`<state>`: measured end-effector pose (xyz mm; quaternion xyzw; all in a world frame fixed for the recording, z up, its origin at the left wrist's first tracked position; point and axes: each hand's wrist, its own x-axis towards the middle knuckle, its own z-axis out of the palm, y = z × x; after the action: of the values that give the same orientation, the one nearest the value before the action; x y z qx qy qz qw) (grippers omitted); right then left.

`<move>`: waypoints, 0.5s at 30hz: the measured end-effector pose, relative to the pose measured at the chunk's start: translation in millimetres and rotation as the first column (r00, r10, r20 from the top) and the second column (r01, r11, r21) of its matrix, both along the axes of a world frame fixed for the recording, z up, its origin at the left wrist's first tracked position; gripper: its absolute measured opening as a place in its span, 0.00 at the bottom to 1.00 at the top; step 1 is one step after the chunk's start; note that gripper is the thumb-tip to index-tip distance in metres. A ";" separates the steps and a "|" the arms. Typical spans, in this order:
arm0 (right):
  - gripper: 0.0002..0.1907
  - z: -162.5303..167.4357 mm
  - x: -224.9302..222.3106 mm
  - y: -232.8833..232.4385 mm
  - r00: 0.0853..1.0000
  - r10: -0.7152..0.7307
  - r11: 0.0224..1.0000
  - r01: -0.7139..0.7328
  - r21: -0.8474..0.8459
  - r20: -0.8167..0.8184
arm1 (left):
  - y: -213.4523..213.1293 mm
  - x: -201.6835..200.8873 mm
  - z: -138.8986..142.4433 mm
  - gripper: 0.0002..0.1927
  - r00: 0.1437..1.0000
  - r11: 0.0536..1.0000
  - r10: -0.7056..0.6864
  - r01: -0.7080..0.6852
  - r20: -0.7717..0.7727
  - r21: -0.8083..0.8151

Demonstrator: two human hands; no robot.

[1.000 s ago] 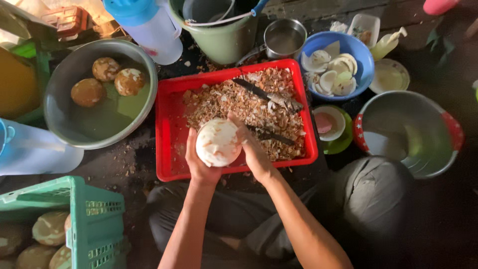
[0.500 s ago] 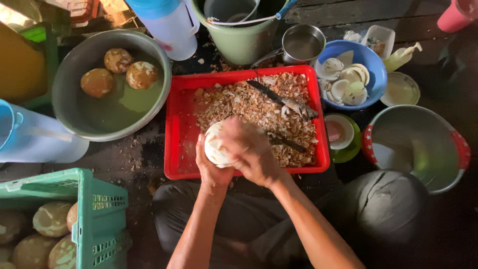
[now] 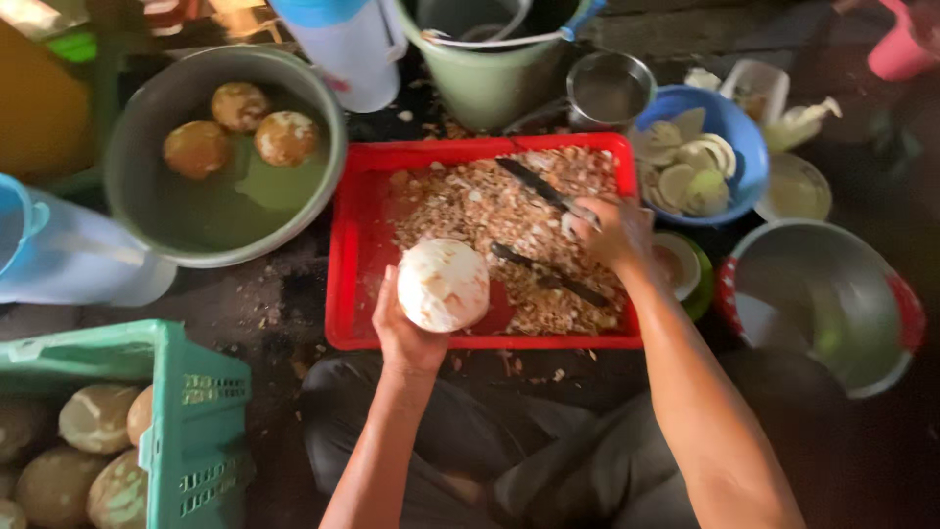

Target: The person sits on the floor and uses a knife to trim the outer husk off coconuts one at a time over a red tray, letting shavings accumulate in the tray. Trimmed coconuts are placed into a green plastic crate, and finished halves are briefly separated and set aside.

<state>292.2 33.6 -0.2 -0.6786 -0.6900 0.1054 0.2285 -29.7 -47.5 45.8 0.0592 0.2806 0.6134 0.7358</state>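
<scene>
Left hand (image 3: 406,328) sat at the near edge of the red tray (image 3: 357,245), palm up, wrist bent back, fingers curled around the peeled white coconut (image 3: 444,284) from the near-left side. Left forearm ran straight back from the tray toward the lap, nearly upright in view. Right hand (image 3: 609,233) was over the tray's far-right part, well apart from the left, knuckles up, fingers (image 3: 585,227) closed on the handle end of a dark knife (image 3: 540,186). Right wrist was straight; forearm angled off the tray's right edge, down and outward. Both arms were bare, elbows out of view.
</scene>
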 end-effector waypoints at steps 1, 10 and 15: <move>0.23 -10.7 4.2 2.1 1.000 -0.009 0.999 0.008 0.041 0.030 | -0.7 0.0 -1.8 0.30 1.000 1.000 0.018 -0.018 -0.021 0.003; 0.19 -17.0 -3.7 6.5 0.998 -0.002 0.994 -0.004 -0.109 -0.062 | -11.0 -15.9 6.4 0.27 0.973 0.998 0.059 -0.050 0.222 -0.046; 0.23 50.8 -66.6 -24.2 0.852 0.151 0.987 -0.104 0.120 -0.501 | 8.0 -44.0 24.7 0.33 0.996 0.997 0.016 -0.023 0.091 0.079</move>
<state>225.6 9.5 50.6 -0.5688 -0.6529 0.2648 0.4243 -73.7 -39.5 70.5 0.0584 0.2229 0.6333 0.7388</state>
